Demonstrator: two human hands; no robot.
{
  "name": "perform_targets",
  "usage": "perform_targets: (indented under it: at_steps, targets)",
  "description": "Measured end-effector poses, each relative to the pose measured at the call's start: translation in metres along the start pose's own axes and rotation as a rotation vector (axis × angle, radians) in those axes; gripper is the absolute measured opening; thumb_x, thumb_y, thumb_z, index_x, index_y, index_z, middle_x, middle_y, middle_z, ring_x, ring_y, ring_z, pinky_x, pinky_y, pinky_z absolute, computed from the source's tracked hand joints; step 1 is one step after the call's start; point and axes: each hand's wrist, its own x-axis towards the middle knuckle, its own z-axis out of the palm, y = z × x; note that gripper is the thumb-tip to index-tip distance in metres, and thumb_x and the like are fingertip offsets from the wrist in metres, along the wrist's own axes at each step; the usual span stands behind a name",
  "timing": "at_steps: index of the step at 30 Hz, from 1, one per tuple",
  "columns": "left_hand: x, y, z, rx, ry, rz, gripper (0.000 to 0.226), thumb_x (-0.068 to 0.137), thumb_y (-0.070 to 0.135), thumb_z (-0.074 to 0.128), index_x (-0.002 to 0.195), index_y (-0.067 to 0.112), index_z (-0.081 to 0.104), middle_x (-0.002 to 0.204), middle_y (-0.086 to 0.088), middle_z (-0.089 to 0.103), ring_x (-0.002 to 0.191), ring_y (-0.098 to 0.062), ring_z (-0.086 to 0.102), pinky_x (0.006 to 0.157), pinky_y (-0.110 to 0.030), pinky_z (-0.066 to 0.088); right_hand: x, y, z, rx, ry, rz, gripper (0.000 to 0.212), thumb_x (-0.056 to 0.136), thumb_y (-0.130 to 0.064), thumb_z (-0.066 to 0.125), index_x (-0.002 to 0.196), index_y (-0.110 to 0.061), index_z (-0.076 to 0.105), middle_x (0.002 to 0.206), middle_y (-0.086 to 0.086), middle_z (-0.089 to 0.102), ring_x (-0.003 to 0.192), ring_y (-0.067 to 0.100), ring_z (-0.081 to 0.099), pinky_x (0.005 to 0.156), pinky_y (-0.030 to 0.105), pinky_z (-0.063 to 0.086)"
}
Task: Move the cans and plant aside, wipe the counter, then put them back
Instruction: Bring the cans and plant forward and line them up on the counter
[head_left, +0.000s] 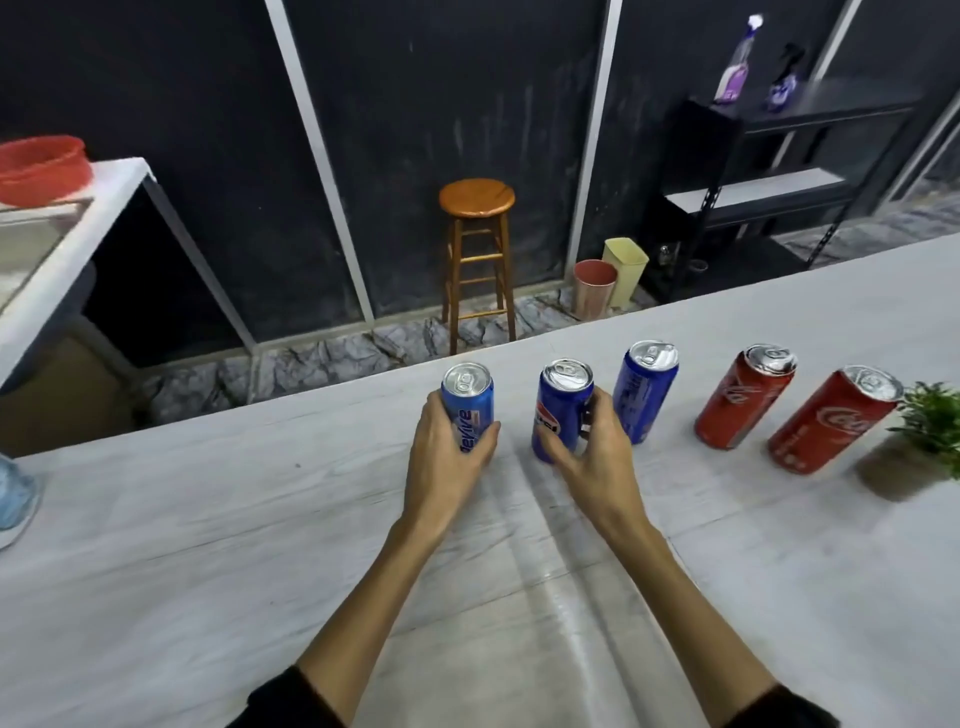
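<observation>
Several cans stand in a row near the far edge of the white counter (260, 519). My left hand (447, 457) is wrapped around the light blue can (470, 400) at the row's left end. My right hand (592, 447) grips the dark blue Pepsi can (558, 415) beside it. To the right stand another blue can (644, 389), a red can (743, 400) and a second red can (831, 421). The small green plant (932, 426) in a brown pot sits at the right edge, partly cut off.
A bluish cloth-like object (15, 493) lies at the counter's left edge. Beyond the counter stand a wooden stool (478, 260), two small bins (608, 280), a black shelf (769, 197) with spray bottles, and a side table with a red basin (41, 166).
</observation>
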Motion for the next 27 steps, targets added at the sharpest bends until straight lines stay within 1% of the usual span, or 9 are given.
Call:
perform_targets:
  at_steps: [4, 7, 10, 14, 17, 19, 21, 25, 27]
  targets:
    - [-0.010, -0.002, -0.017, -0.010, 0.001, 0.019, 0.049, 0.082, 0.040, 0.082, 0.114, 0.026, 0.048, 0.112, 0.006, 0.065, 0.099, -0.014, 0.064, 0.078, -0.030, 0.055, -0.007, -0.001, 0.001, -0.007, -0.017, -0.026, 0.060, 0.086, -0.023, 0.083, 0.135, -0.015, 0.049, 0.130, 0.001, 0.063, 0.115, 0.019, 0.062, 0.095, 0.035, 0.055]
    - [-0.032, -0.008, -0.043, -0.028, 0.044, 0.001, 0.049, 0.081, 0.042, 0.083, 0.113, 0.026, 0.049, 0.109, 0.007, 0.066, 0.096, -0.011, 0.065, 0.073, -0.019, 0.051, -0.024, -0.008, 0.008, -0.001, -0.078, -0.077, 0.061, 0.085, -0.023, 0.084, 0.135, -0.018, 0.049, 0.129, -0.004, 0.063, 0.112, 0.014, 0.062, 0.094, 0.032, 0.056]
    - [-0.059, -0.018, -0.081, -0.013, 0.092, -0.011, 0.049, 0.079, 0.042, 0.084, 0.113, 0.026, 0.051, 0.106, 0.009, 0.067, 0.093, -0.005, 0.065, 0.072, -0.014, 0.049, -0.051, -0.023, 0.024, 0.020, -0.150, -0.113, 0.062, 0.084, -0.026, 0.085, 0.134, -0.024, 0.047, 0.125, -0.011, 0.061, 0.106, 0.006, 0.062, 0.089, 0.021, 0.054]
    - [-0.101, -0.037, -0.138, 0.008, 0.160, -0.063, 0.052, 0.076, 0.043, 0.086, 0.113, 0.028, 0.053, 0.102, 0.018, 0.065, 0.096, 0.008, 0.063, 0.073, -0.008, 0.049, -0.094, -0.047, 0.054, 0.092, -0.243, -0.152, 0.066, 0.082, -0.029, 0.086, 0.136, -0.026, 0.048, 0.124, -0.017, 0.062, 0.107, -0.003, 0.062, 0.082, 0.008, 0.051]
    - [-0.134, -0.055, -0.178, 0.010, 0.206, -0.117, 0.054, 0.075, 0.043, 0.087, 0.114, 0.032, 0.053, 0.100, 0.025, 0.063, 0.098, 0.014, 0.060, 0.072, -0.004, 0.048, -0.126, -0.064, 0.079, 0.137, -0.331, -0.188, 0.065, 0.081, -0.035, 0.085, 0.132, -0.038, 0.045, 0.120, -0.029, 0.059, 0.108, -0.007, 0.062, 0.083, 0.008, 0.051]
    - [-0.153, -0.067, -0.203, 0.018, 0.249, -0.148, 0.053, 0.074, 0.042, 0.088, 0.113, 0.034, 0.053, 0.100, 0.028, 0.063, 0.096, 0.015, 0.060, 0.070, -0.002, 0.047, -0.143, -0.077, 0.095, 0.144, -0.398, -0.226, 0.065, 0.080, -0.039, 0.084, 0.131, -0.040, 0.044, 0.120, -0.032, 0.058, 0.110, -0.008, 0.061, 0.085, 0.007, 0.051]
    - [-0.169, -0.078, -0.225, 0.045, 0.288, -0.166, 0.052, 0.073, 0.042, 0.089, 0.112, 0.033, 0.054, 0.099, 0.028, 0.064, 0.096, 0.014, 0.061, 0.069, -0.002, 0.046, -0.157, -0.088, 0.111, 0.144, -0.463, -0.263, 0.064, 0.080, -0.039, 0.084, 0.132, -0.037, 0.045, 0.120, -0.028, 0.060, 0.110, -0.007, 0.062, 0.087, 0.008, 0.051]
    - [-0.196, -0.100, -0.256, 0.080, 0.364, -0.205, 0.052, 0.072, 0.044, 0.089, 0.110, 0.032, 0.056, 0.099, 0.023, 0.067, 0.095, 0.008, 0.064, 0.071, -0.007, 0.049, -0.184, -0.100, 0.136, 0.166, -0.567, -0.294, 0.063, 0.082, -0.037, 0.084, 0.133, -0.030, 0.048, 0.121, -0.030, 0.059, 0.110, -0.009, 0.060, 0.087, 0.006, 0.049]
    - [-0.205, -0.108, -0.267, 0.097, 0.390, -0.207, 0.052, 0.072, 0.045, 0.089, 0.110, 0.031, 0.056, 0.098, 0.023, 0.067, 0.094, 0.008, 0.064, 0.072, -0.010, 0.052, -0.193, -0.102, 0.144, 0.165, -0.591, -0.299, 0.062, 0.082, -0.036, 0.085, 0.133, -0.030, 0.048, 0.121, -0.029, 0.061, 0.111, -0.008, 0.061, 0.087, 0.008, 0.050]
